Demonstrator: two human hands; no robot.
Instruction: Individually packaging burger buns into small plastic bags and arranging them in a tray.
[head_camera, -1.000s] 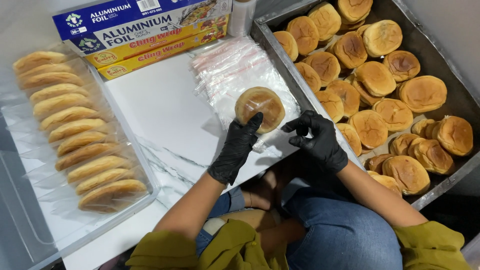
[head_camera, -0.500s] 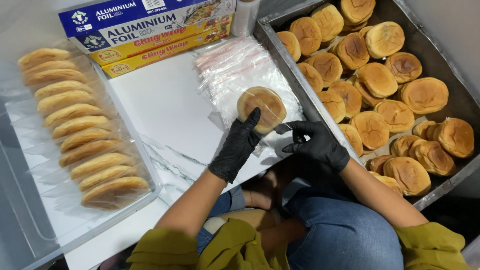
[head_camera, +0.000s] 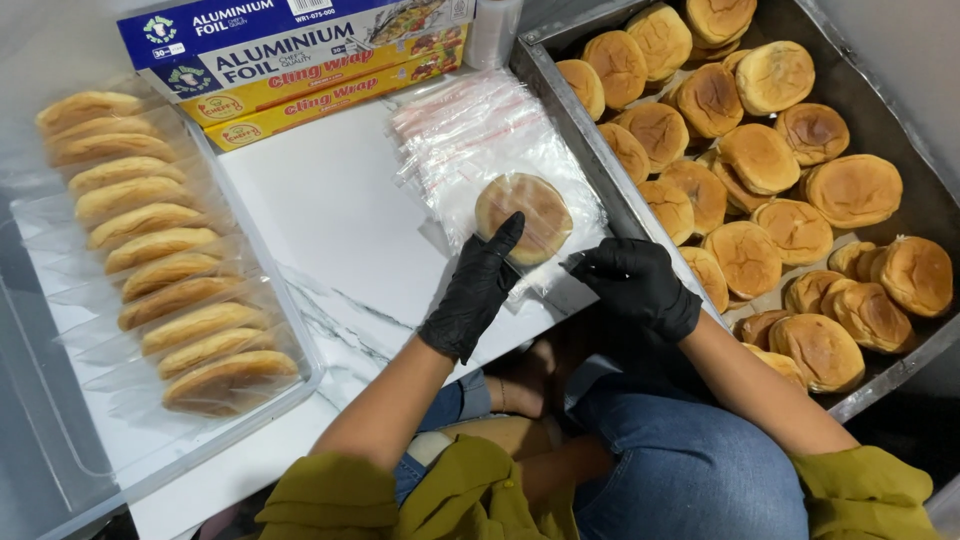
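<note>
Seated at a white marble-patterned bench, you work a single round bun inside a clear zip bag, both hands in black gloves. Your left hand lies flat and open against the bag, its fingers stretched up to touch the bun's lower left edge. Your right hand is curled, the fingertips pinched on the bag's lower right edge just beside the bun.

The bun lies flat, its browned top facing up; being round, it shows no long axis. The bag around it runs from upper left to lower right, its loose end toward your right hand. It rests on the near end of a stack of clear bags with red zip strips, which fans away from you toward the far side of the bench.

Just to the right, touching the bench edge, a metal tray holds many loose buns, heaped and overlapping. On the far left, a clear plastic bin carries a row of bagged buns standing on edge, one behind another. At the far edge lie a blue foil box and two yellow wrap boxes, long sides running left to right.
</note>
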